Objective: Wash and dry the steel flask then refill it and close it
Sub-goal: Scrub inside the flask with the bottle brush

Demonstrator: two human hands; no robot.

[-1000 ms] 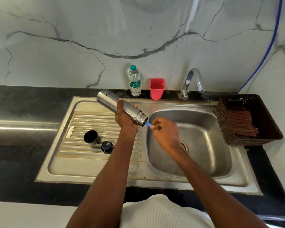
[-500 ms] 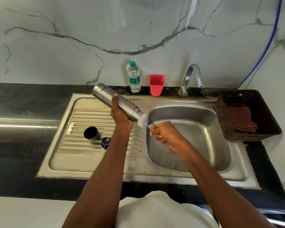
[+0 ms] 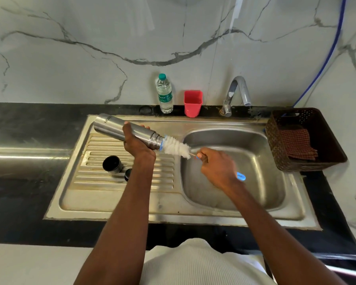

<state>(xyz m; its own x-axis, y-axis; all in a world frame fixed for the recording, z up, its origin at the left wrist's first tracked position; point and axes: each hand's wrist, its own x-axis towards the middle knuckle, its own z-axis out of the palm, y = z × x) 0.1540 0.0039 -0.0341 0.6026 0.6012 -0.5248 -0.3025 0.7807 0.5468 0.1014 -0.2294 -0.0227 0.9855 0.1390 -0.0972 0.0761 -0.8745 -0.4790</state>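
My left hand (image 3: 137, 144) grips the steel flask (image 3: 111, 126) around its middle, holding it tilted with the open mouth pointing right toward the sink basin (image 3: 255, 145). My right hand (image 3: 216, 168) grips the blue handle of a bottle brush (image 3: 177, 148). Its white bristles stick out of the flask mouth, only the tip still inside. On the ribbed drainboard (image 3: 95, 177) lie the flask's black cup lid (image 3: 112, 164) and a small black stopper (image 3: 127, 174), partly hidden by my left forearm.
A plastic water bottle (image 3: 164, 93) and a red cup (image 3: 193, 103) stand at the back edge. The tap (image 3: 237, 93) is over the basin's rear. A brown basket (image 3: 308, 159) with a checked cloth (image 3: 297, 144) sits to the right.
My right hand has pulled the brush out to the right, so the white bristles now show outside the flask mouth. The flask stays tilted in my left hand.
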